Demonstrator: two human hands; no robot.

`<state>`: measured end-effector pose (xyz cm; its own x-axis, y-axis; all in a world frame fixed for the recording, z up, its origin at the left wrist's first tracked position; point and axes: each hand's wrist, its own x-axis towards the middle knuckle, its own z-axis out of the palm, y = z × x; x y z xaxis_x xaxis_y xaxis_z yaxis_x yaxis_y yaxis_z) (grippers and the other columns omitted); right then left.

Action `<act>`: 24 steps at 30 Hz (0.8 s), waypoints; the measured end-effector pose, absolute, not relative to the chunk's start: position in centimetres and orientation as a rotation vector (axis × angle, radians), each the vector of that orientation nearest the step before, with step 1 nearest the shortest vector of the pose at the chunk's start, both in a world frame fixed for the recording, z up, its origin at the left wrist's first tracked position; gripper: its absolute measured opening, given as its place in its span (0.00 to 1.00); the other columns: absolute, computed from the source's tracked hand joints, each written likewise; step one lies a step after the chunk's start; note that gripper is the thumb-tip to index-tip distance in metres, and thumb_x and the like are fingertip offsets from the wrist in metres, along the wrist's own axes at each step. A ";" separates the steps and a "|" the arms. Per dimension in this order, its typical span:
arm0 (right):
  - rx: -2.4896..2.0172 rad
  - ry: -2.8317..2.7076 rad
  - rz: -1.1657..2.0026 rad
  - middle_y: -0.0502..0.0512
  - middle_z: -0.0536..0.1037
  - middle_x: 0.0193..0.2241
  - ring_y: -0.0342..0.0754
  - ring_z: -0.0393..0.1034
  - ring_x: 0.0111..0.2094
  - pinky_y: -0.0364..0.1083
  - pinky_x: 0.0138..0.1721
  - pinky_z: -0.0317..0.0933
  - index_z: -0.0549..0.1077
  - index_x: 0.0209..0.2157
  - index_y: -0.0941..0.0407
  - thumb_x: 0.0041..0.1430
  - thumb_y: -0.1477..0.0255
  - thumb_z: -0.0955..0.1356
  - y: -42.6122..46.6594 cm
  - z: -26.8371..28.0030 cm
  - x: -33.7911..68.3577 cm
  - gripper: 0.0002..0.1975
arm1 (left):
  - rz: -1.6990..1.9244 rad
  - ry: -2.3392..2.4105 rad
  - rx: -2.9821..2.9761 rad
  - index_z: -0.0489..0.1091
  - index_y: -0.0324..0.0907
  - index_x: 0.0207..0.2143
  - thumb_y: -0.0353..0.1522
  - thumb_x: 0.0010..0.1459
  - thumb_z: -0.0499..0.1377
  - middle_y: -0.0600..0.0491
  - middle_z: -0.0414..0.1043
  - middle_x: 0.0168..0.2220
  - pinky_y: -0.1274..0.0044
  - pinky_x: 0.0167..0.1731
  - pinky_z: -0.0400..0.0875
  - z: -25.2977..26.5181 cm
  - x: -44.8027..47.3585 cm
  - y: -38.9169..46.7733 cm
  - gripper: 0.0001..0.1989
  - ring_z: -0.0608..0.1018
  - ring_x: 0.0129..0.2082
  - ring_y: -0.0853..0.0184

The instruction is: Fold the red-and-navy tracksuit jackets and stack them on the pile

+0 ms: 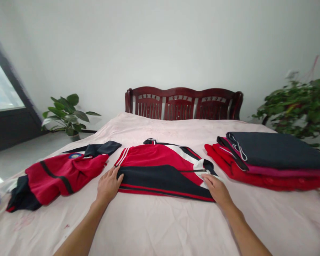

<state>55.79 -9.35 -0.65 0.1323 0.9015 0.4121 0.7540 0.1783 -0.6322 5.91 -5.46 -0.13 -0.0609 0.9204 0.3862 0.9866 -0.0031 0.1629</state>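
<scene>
- on the bed, mid-sheet, lies a red and navy jacket, folded into a flat rectangle, between a loose jacket on its left and a stack of folded clothes on its right.
- the left hand lies open and flat at the jacket's left edge, fingers touching the navy band; the right hand lies open, palm down, on its right near corner.
- neither hand grips cloth; both seem to press and square the fold, so i judge the folding to be at its smoothing stage.
- a next move would call for a hold under both side edges, so the fold keeps its shape.
- the jacket sits apart from both neighbours, with bare sheet in each gap and a wide bare strip in front.
- behind is more sheet up to the headboard; plants stand off the bed at both sides.
</scene>
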 end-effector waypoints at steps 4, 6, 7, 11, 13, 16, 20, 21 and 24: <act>-1.590 -1.660 0.213 0.59 0.81 0.44 0.55 0.75 0.47 0.56 0.54 0.65 0.79 0.40 0.55 0.60 0.60 0.61 -9.3 -0.4 55.7 0.19 | -0.601 -2.107 -2.016 0.63 0.42 0.62 0.43 0.66 0.47 0.43 0.65 0.62 0.62 0.56 0.64 -0.1 6.0 -5.5 0.26 0.70 0.59 0.53; -1.586 -1.664 0.208 0.58 0.82 0.43 0.55 0.75 0.47 0.56 0.53 0.65 0.79 0.39 0.53 0.59 0.61 0.61 -9.3 -0.3 55.7 0.18 | -0.618 -2.112 -2.009 0.63 0.43 0.62 0.43 0.66 0.48 0.43 0.65 0.62 0.62 0.56 0.64 -0.1 6.1 -5.5 0.26 0.71 0.58 0.53; -1.590 -1.660 0.207 0.58 0.82 0.43 0.55 0.75 0.47 0.56 0.53 0.65 0.79 0.39 0.53 0.58 0.61 0.62 -9.3 -0.3 55.7 0.18 | -0.631 -2.107 -2.010 0.63 0.43 0.62 0.42 0.66 0.48 0.43 0.65 0.62 0.61 0.56 0.64 -0.1 6.1 -5.5 0.25 0.70 0.58 0.53; -1.593 -1.637 0.208 0.58 0.82 0.43 0.56 0.75 0.47 0.57 0.54 0.65 0.79 0.38 0.53 0.57 0.61 0.62 -9.2 -0.3 55.8 0.17 | -0.665 -2.073 -2.028 0.63 0.43 0.61 0.41 0.66 0.49 0.43 0.66 0.61 0.62 0.57 0.63 0.0 6.1 -5.5 0.25 0.69 0.60 0.55; -1.584 -1.639 0.213 0.59 0.82 0.43 0.56 0.75 0.47 0.57 0.54 0.65 0.79 0.38 0.53 0.57 0.61 0.63 -9.2 -0.5 55.9 0.17 | -0.654 -2.080 -2.037 0.63 0.43 0.62 0.42 0.66 0.49 0.43 0.65 0.62 0.62 0.57 0.63 0.0 6.0 -5.5 0.25 0.69 0.60 0.55; -1.592 -1.639 0.223 0.58 0.82 0.43 0.57 0.75 0.47 0.57 0.54 0.65 0.79 0.38 0.53 0.57 0.61 0.63 -9.1 -0.8 56.0 0.17 | -0.646 -2.090 -2.060 0.62 0.44 0.63 0.42 0.66 0.48 0.44 0.64 0.63 0.61 0.56 0.64 -0.1 5.9 -5.4 0.26 0.68 0.60 0.53; -1.596 -1.644 0.222 0.59 0.81 0.44 0.57 0.74 0.48 0.57 0.55 0.64 0.79 0.40 0.54 0.58 0.61 0.63 -9.1 -1.1 56.2 0.17 | -0.653 -2.078 -2.075 0.62 0.44 0.63 0.42 0.66 0.48 0.43 0.64 0.63 0.60 0.56 0.64 -0.1 5.8 -5.4 0.26 0.68 0.60 0.52; -1.595 -1.651 0.220 0.59 0.81 0.45 0.57 0.74 0.48 0.57 0.55 0.64 0.79 0.40 0.54 0.59 0.61 0.62 -9.1 -1.2 56.2 0.17 | -0.652 -2.076 -2.073 0.62 0.44 0.63 0.42 0.66 0.48 0.43 0.64 0.63 0.60 0.56 0.64 -0.2 5.8 -5.4 0.26 0.69 0.60 0.52; -1.599 -1.667 0.214 0.60 0.81 0.45 0.57 0.74 0.49 0.57 0.55 0.64 0.79 0.41 0.54 0.59 0.61 0.62 -9.1 -1.5 56.4 0.18 | -0.647 -2.072 -2.059 0.62 0.44 0.63 0.42 0.66 0.49 0.44 0.64 0.63 0.61 0.57 0.63 -0.3 5.8 -5.4 0.26 0.69 0.60 0.54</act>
<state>56.36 -9.06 -1.48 0.1173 0.9002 0.4195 0.7650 0.1874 -0.6161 5.81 -5.42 -0.29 -0.0472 0.9156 0.3992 0.9801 -0.0347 0.1954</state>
